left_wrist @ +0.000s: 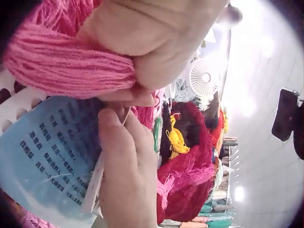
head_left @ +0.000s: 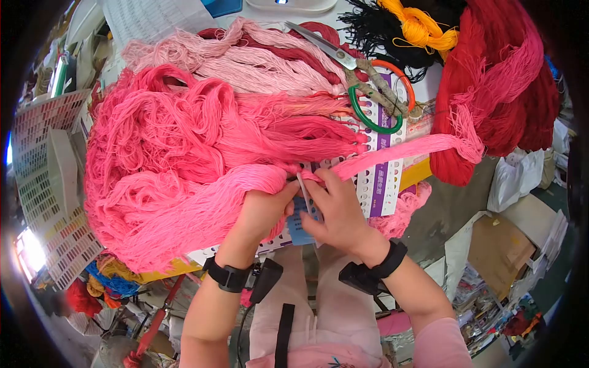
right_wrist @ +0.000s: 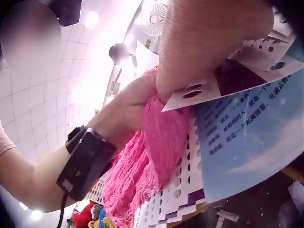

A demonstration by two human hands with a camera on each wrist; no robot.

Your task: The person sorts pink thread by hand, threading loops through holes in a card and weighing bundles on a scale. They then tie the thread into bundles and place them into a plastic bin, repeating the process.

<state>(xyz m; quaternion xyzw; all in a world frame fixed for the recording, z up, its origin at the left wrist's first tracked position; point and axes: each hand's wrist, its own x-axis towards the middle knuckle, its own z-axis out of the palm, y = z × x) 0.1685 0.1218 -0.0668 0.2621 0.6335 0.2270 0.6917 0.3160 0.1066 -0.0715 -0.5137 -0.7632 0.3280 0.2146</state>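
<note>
My left hand [head_left: 261,211] grips a thick hank of bright pink thread [head_left: 215,196], whose strands bulge beside the thumb in the left wrist view. Close against it, my right hand [head_left: 340,214] pinches the edge of a white card with punched holes [right_wrist: 190,95]. A pink strand bundle [head_left: 399,153] runs from the fingers of both hands off to the right. Under the hands lies a blue printed sheet [left_wrist: 52,152] with lines of dark text. The fingertips meet where the thread reaches the card, and the fingers partly hide that spot.
Scissors with green and orange handles [head_left: 374,92] lie on the pale pink thread [head_left: 270,61]. More white-and-purple punched cards [head_left: 377,184] stretch beneath the pink heap. Dark red hanks [head_left: 491,92] hang at the right, near yellow thread [head_left: 420,27]. A plastic basket [head_left: 52,122] stands left.
</note>
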